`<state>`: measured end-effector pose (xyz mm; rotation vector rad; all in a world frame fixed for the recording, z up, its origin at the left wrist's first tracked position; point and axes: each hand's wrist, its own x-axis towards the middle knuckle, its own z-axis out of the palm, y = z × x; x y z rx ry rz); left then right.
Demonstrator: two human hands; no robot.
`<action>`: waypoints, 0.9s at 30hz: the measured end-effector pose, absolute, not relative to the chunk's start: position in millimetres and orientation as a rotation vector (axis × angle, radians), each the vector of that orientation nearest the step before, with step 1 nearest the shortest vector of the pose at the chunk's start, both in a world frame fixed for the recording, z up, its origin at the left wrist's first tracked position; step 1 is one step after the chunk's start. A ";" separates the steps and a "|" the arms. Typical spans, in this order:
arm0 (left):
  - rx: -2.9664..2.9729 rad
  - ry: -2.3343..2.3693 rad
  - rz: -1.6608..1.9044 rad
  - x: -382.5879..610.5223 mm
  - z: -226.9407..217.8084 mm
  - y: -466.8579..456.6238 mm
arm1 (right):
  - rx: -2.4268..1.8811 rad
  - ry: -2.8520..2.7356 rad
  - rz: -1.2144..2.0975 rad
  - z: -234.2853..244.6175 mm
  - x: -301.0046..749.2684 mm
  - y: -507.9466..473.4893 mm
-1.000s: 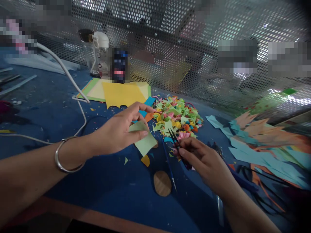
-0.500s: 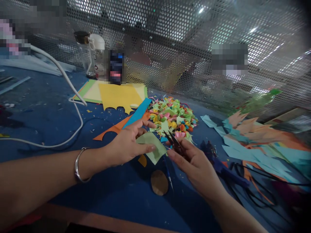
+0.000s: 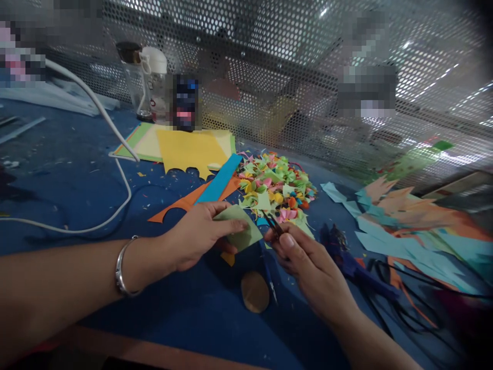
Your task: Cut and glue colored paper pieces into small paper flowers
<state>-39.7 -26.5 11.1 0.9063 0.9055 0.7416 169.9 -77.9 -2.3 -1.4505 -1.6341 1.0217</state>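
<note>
My left hand point(image 3: 200, 234) pinches a pale green paper piece point(image 3: 241, 231) between thumb and fingers, just above the blue table. A silver bangle point(image 3: 122, 267) sits on that wrist. My right hand point(image 3: 308, 264) is closed round small dark scissors point(image 3: 274, 224), whose tips point up toward the green paper's right edge. Below the hands lie a round brown disc point(image 3: 254, 292) and a thin blue pen point(image 3: 268, 272).
A heap of small coloured paper scraps point(image 3: 277, 187) lies just beyond the hands. Yellow and green sheets point(image 3: 185, 146), blue and orange strips point(image 3: 215, 187), a white cable point(image 3: 111, 154), bottles point(image 3: 148, 82) and cut blue-orange sheets point(image 3: 408, 226) surround them. Perforated metal mesh point(image 3: 288, 77) stands behind.
The left hand brought the green paper down and nearer to the right hand. The scissors moved up to the paper's edge. The blue and orange strips became visible behind the left hand.
</note>
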 end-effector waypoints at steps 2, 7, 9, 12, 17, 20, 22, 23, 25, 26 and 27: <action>0.872 0.893 0.767 -39.8 11.7 -24.8 | -1.453 -1.632 1.003 -1.3 170.5 -78.7; 0.827 0.879 0.832 -39.5 12.9 -23.8 | -1.470 -1.756 0.921 6.9 167.8 -75.6; 0.804 0.890 0.845 -39.7 14.1 -24.3 | -1.477 -1.812 0.868 9.8 166.6 -73.7; 0.801 0.876 0.849 -40.0 15.6 -25.3 | -1.494 -1.882 0.801 12.0 165.4 -71.7; 0.815 0.810 0.849 -39.7 15.1 -26.8 | -1.494 -1.937 0.748 13.1 165.1 -72.4; 0.813 0.782 0.844 -39.1 14.7 -27.2 | -1.488 -1.986 0.703 13.2 165.8 -73.9; 0.816 0.774 0.844 -38.8 14.6 -27.4 | -1.476 -2.002 0.690 13.0 166.5 -74.6; 0.818 0.769 0.847 -38.8 14.5 -27.5 | -1.474 -2.005 0.689 12.7 166.7 -74.7; 0.822 0.756 0.850 -38.9 14.3 -27.6 | -1.481 -2.007 0.685 12.0 167.1 -74.6; 0.824 0.750 0.851 -39.0 14.2 -27.6 | -1.486 -2.009 0.683 11.6 167.2 -74.4; 0.827 0.745 0.851 -39.1 14.1 -27.7 | -1.489 -2.012 0.680 11.1 167.2 -74.1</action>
